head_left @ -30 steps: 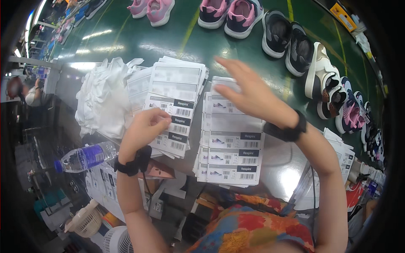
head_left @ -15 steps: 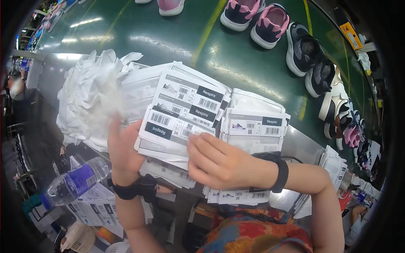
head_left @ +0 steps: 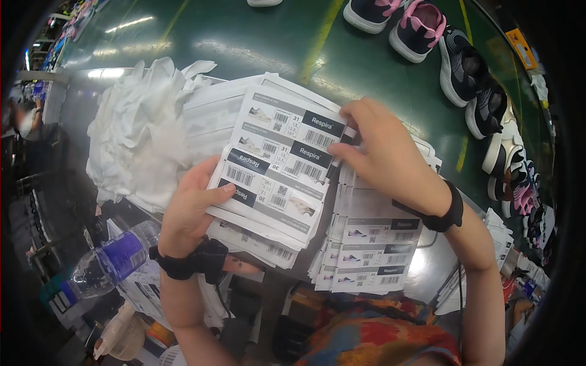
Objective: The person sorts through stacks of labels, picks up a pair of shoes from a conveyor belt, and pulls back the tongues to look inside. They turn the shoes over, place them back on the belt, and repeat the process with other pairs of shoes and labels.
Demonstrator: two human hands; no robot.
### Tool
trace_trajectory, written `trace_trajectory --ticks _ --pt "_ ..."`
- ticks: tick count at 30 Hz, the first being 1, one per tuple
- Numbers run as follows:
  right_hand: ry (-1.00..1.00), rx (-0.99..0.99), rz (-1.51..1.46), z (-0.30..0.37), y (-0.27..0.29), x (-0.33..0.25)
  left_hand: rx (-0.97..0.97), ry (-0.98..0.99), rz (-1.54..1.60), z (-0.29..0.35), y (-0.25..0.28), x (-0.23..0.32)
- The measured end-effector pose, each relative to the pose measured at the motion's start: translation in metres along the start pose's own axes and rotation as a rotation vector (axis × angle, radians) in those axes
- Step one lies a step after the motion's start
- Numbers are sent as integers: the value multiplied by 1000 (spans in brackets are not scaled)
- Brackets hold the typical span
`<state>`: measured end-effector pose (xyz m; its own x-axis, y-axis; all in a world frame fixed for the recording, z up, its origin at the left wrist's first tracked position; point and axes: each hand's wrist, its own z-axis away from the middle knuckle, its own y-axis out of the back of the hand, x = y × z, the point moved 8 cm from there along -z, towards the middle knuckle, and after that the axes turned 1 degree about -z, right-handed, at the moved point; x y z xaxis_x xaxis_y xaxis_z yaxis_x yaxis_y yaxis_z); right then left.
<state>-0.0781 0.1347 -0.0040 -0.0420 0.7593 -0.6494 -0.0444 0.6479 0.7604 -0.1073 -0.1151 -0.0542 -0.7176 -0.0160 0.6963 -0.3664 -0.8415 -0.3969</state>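
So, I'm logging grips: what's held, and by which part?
The left hand holds the label sheets by their lower left edge, thumb on top. The right hand is at their right edge; its grip is unclear.

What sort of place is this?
Probably a shoe factory or packing floor: assorted sneakers stand along a long green surface, stacks of barcoded labels picturing shoes lie in front, and crumpled white material is heaped alongside.

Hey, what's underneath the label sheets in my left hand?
Under the held sheets, more printed sheets poke out along the lower edge. Whatever lies directly beneath the held sheets' middle is covered, so I can't tell.
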Motion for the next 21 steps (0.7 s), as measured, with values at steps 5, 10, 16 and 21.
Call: trace_trajectory --ticks 5,10,16,21 --pt "116 166 49 -1 14 -17 -30 38 9 0 4 0" --pt "444 225 -185 22 3 -62 -8 -34 115 3 16 1" --pt "775 55 -57 65 -35 -123 64 68 -255 1 19 9" --pt "388 77 -111 38 -3 -75 69 54 -241 5 9 11"
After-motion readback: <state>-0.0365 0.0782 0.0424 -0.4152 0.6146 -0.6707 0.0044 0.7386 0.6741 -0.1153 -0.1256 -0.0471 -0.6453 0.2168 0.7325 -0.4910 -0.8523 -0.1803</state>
